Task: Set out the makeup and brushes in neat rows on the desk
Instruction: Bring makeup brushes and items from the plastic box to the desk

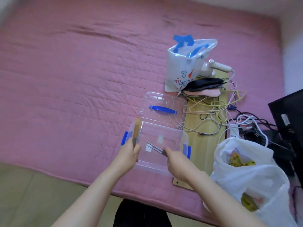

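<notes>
A clear plastic storage box point(157, 163) with blue side latches sits on the pink quilted surface, and its clear lid point(162, 99) with a blue handle lies just behind it. My left hand point(128, 155) is at the box's left edge, closed around a makeup brush point(136, 128) with a tan wooden handle that points up and away. My right hand point(177, 163) reaches into the box from the front right, pinching a thin dark brush or pencil point(155, 148) that lies slanted over the box floor. The box looks otherwise nearly bare.
The pink quilt point(73, 79) spreads wide to the left. A white printed bag point(183, 69) stands behind the lid. A wooden board point(205, 145) carries tangled cables point(218, 110) and sleep masks point(203, 87). A white plastic bag point(249, 177) sits at front right, a black monitor point(290, 122) at far right.
</notes>
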`<state>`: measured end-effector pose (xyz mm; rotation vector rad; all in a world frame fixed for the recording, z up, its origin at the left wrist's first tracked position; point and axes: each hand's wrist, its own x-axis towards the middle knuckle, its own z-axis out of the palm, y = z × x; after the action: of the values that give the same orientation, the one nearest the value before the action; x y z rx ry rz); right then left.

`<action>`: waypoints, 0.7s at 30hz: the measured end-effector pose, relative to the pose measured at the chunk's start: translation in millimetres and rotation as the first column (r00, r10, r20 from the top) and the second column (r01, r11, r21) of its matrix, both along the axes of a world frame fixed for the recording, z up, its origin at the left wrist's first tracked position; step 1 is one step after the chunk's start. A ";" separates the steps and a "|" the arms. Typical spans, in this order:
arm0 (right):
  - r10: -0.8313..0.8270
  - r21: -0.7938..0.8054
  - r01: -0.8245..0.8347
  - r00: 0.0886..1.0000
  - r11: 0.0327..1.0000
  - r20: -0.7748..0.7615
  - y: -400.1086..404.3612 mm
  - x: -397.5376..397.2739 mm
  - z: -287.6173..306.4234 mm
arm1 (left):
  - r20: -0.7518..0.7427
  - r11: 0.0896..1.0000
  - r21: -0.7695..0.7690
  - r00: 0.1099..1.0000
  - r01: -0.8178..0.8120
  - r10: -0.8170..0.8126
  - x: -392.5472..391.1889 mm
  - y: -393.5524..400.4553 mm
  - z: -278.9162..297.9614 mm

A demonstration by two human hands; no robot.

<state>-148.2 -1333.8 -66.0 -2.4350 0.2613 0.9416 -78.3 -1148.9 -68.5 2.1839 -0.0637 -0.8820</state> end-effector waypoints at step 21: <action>0.059 0.391 -0.134 0.979 0.911 0.197 209.0 -89.0 191.8 | -0.180 0.431 -0.333 0.506 -0.839 0.844 -205.4 170.2 217.9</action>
<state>-237.1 -1124.9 125.8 -2.1425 -0.1131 0.7221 -283.6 -978.7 149.5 1.5052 0.7586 -0.2073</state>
